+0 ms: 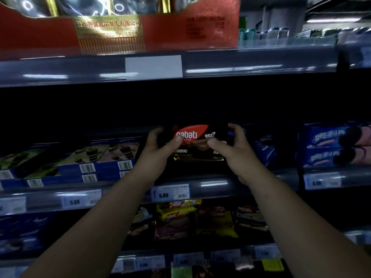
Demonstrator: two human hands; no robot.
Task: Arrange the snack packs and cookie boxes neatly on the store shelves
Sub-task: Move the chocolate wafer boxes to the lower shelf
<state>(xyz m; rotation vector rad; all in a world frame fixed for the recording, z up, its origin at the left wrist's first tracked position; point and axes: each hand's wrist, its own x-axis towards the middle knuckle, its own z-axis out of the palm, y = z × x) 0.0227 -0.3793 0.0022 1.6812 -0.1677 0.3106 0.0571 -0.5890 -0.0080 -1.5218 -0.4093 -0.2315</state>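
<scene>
Both hands hold a dark Nabati wafer pack (pixel 197 142) at the middle shelf (pixel 251 184), its red logo facing the camera and its lower gold-edged seam hanging just above the shelf's front rail. The left hand (pixel 160 146) grips the pack's left end, thumb pressed across the front below the logo and fingers wrapped behind; the right hand (pixel 230 146) clasps the right end in the same way, thumb on the front face. The pack sits upright and roughly level between them, in the gap between flat blue cookie boxes (pixel 84 163) stacked to the left and blue Oreo packs (pixel 265 149) to the right. Farther right, two blue Oreo boxes (pixel 337 146) are stacked one on the other. A price tag (pixel 170 193) reading 5.00 is clipped on the rail directly below the pack. On the shelf beneath lie several more Nabati packs (pixel 192 219), yellow, pinkish and dark, overlapping untidily. On the top shelf stands a large red and gold gift box (pixel 120 27). The space behind the held pack is too dark to make out, possibly bare shelf.
</scene>
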